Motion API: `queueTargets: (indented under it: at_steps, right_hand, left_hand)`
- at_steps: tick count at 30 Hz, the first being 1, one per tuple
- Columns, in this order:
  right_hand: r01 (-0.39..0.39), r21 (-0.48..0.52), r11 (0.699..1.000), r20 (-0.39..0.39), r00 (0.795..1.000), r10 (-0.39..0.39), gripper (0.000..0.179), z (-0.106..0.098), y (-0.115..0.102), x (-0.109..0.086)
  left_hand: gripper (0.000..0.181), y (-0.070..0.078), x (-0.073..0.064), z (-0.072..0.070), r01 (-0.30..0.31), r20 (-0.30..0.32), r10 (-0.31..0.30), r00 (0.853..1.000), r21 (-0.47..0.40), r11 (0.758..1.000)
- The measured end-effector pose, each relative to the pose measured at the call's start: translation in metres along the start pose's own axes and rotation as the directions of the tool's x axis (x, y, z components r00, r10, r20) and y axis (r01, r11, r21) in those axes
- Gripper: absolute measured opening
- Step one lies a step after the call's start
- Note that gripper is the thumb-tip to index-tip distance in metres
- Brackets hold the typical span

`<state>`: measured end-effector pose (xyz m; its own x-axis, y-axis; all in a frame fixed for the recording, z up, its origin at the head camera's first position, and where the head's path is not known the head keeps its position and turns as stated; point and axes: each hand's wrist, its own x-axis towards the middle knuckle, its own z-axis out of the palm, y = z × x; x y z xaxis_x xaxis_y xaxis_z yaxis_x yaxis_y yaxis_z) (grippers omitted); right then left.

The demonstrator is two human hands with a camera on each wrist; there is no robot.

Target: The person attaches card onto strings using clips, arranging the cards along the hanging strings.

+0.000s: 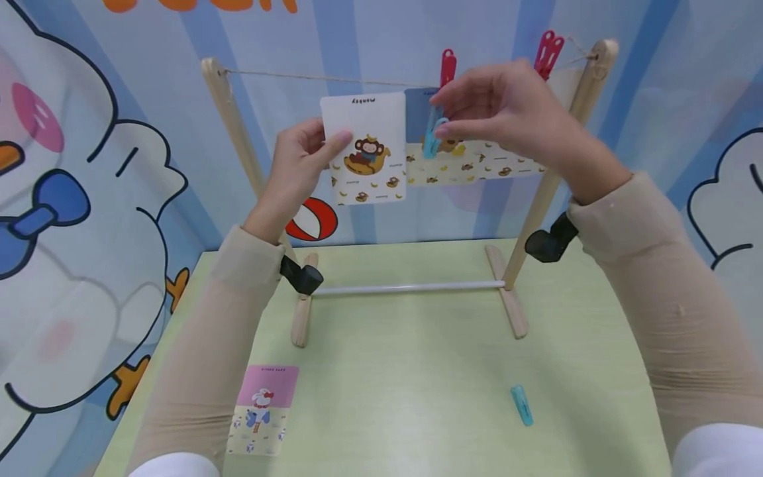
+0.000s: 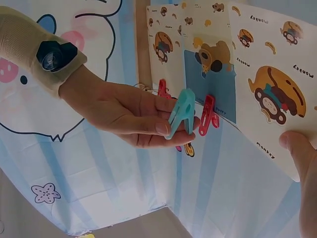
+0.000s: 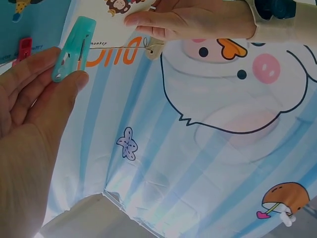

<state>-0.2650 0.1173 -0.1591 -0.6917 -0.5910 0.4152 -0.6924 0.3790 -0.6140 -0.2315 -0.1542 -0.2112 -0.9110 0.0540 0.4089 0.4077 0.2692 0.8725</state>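
Note:
My left hand (image 1: pixel 296 167) grips a white monkey card (image 1: pixel 363 156) by its side edge, thumb in front. The card is upright just below the string (image 1: pixel 334 78), beside a blue-and-cream puppy card (image 1: pixel 423 162) that hangs from it. Between the thumb and fingers of my right hand (image 1: pixel 512 109) is a light blue clothespin (image 3: pixel 74 49), held in front of the puppy card. A red clothespin (image 1: pixel 448 67) clips the puppy card to the string; another red clothespin (image 1: pixel 548 53) sits near the right post, where a further card (image 2: pixel 163 47) hangs.
The string runs between two wooden posts (image 1: pixel 542 218) on flat feet, joined low by a white rod (image 1: pixel 411 287). On the table (image 1: pixel 405 371) lie a pink-topped card (image 1: pixel 262 411) at front left and a second blue clothespin (image 1: pixel 522 405) at front right. A cartoon-printed backdrop (image 1: pixel 369 225) stands behind.

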Motion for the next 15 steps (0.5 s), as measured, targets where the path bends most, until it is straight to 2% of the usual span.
queueTargets:
  at_steps: [5,9,15]
  right_hand:
    - [0.025,-0.019,1.0,-0.034,0.999,-0.026,0.034,-0.003,-0.009,0.01]
    - [0.024,-0.027,0.999,-0.066,0.998,-0.026,0.034,-0.004,-0.014,0.017]
    - [-0.024,0.013,1.0,-0.123,0.992,0.025,0.036,-0.005,-0.022,0.028]
  left_hand:
    - [0.03,-0.002,0.007,0.001,0.023,-0.012,-0.023,1.0,-0.002,1.0]
    - [0.032,-0.014,0.016,-0.001,0.027,-0.031,-0.028,0.999,-0.01,1.0]
    - [0.034,-0.029,0.026,-0.004,0.025,-0.05,-0.026,0.998,-0.035,0.999]
